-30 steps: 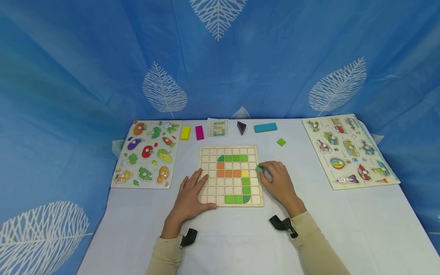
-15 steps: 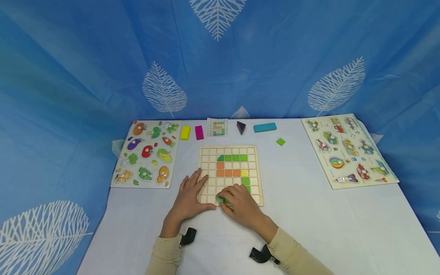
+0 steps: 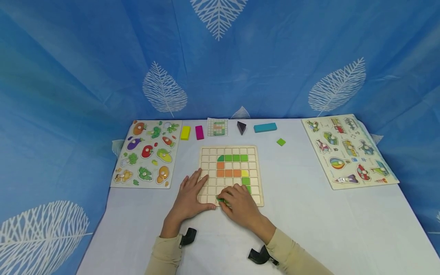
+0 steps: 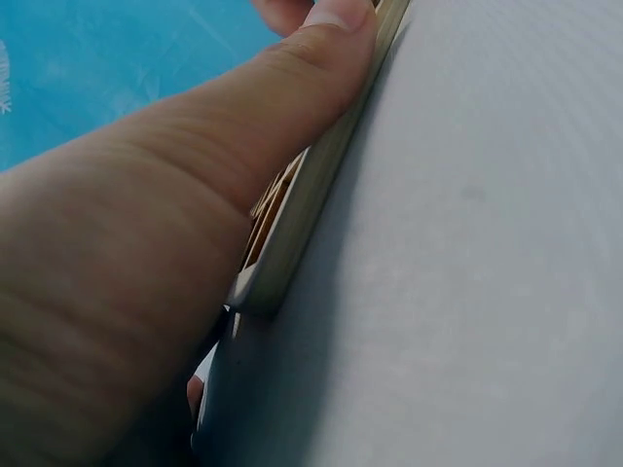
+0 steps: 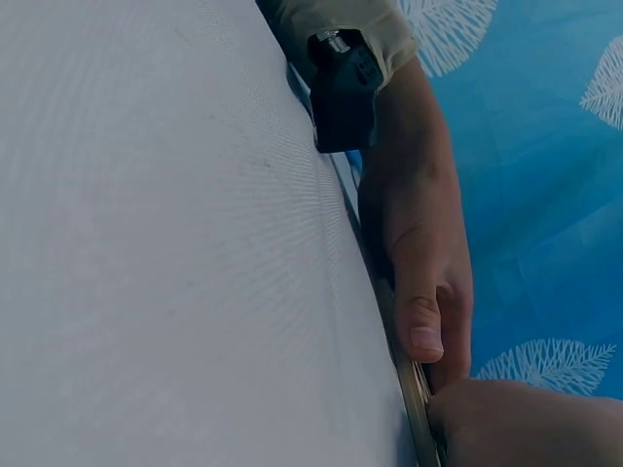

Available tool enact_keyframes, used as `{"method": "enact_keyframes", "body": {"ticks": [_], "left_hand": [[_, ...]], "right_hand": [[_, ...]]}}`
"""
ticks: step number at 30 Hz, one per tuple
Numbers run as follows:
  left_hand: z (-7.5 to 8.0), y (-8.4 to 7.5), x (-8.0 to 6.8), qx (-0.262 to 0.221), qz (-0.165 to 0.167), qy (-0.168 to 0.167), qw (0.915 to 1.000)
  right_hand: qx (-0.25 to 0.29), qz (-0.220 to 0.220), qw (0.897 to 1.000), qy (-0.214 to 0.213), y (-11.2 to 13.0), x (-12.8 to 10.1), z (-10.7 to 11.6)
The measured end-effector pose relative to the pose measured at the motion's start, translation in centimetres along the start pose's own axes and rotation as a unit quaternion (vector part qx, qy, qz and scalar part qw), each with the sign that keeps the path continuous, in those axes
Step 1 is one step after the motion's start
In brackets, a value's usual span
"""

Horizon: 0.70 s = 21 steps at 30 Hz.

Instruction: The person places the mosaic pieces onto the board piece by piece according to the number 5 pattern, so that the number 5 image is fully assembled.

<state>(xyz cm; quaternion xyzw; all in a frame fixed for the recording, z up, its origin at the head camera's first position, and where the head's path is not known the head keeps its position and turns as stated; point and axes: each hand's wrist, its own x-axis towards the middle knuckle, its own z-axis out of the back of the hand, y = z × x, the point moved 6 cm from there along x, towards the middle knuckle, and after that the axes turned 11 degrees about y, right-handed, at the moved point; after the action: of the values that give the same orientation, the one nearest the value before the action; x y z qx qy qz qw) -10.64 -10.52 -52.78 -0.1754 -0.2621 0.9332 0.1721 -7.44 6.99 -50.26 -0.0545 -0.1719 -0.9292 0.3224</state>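
A wooden grid board (image 3: 255,164) lies on the white table in the head view, with green, orange and yellow tiles set in its cells. My left hand (image 3: 188,199) rests spread on the board's left side, its thumb along the front edge. In the left wrist view the thumb (image 4: 292,88) lies against the board's edge. With fingertips and thumb, my right hand (image 3: 242,208) pinches a green tile (image 3: 220,199) at the front row, just right of the left thumb. The fingers cover most of that tile and the neighbouring front cells. The right wrist view does not show it.
Behind the board lie a pattern card (image 3: 217,127), a yellow block (image 3: 185,133), a magenta block (image 3: 199,132), a dark triangular block (image 3: 241,128), a teal block (image 3: 265,127) and a loose green tile (image 3: 281,142). A vegetable puzzle (image 3: 146,173) and a vehicle puzzle (image 3: 343,168) flank it.
My right hand has moved from the board's right edge to its front row, carrying the green tile left and nearer; over the last half second the tile has tilted or lowered slightly. The left hand stays put.
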Motion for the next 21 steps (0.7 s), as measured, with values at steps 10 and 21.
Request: {"method": "enact_keyframes", "body": {"ticks": [10, 21], "left_hand": [[0.05, -0.12, -0.05, -0.003, -0.008, -0.005, 1.0], [0.07, -0.17, -0.03, -0.001, -0.007, -0.004, 1.0]], "right_hand": [[-0.008, -0.008, 1.0, -0.005, -0.18, -0.06, -0.15], [-0.018, -0.018, 0.999, -0.02, -0.27, -0.3, 0.27]]}}
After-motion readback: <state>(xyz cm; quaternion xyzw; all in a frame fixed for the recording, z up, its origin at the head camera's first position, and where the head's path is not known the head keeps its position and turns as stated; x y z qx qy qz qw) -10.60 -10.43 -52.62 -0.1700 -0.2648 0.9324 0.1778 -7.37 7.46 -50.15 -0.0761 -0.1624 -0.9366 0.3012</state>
